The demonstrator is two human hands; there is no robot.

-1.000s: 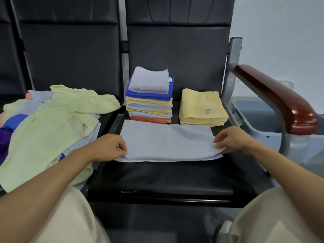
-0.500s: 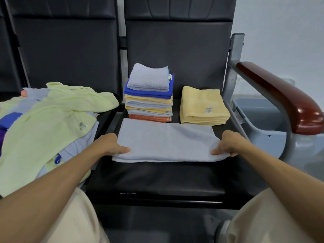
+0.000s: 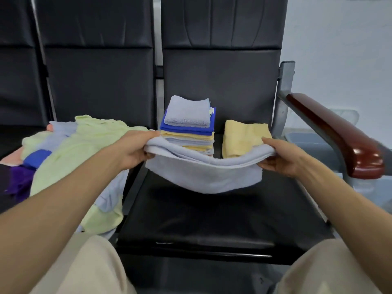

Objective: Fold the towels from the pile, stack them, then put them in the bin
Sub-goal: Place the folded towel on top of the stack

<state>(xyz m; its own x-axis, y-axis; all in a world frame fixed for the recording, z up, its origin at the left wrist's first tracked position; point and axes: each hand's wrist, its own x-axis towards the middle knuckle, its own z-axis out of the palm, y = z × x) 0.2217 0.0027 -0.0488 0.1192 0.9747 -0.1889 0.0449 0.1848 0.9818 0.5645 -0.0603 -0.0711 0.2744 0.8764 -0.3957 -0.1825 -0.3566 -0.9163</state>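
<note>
A pale blue towel, folded into a long strip, sags in the air above the black seat. My left hand grips its left end and my right hand grips its right end. Behind it, against the seat back, stands a stack of folded towels in blue, yellow and pale blue. A folded yellow towel lies to the right of the stack. The unfolded pile, mostly pale green with blue and purple pieces, covers the seat to the left. A grey bin sits beyond the armrest at the right.
A dark red wooden armrest on a grey metal post borders the seat on the right. Black seat backs rise behind. My knees in beige trousers are at the bottom corners.
Both hands have taken hold of the strip's ends and lifted the towel off the seat; it now hangs sagging between them. The camera has tilted up.
</note>
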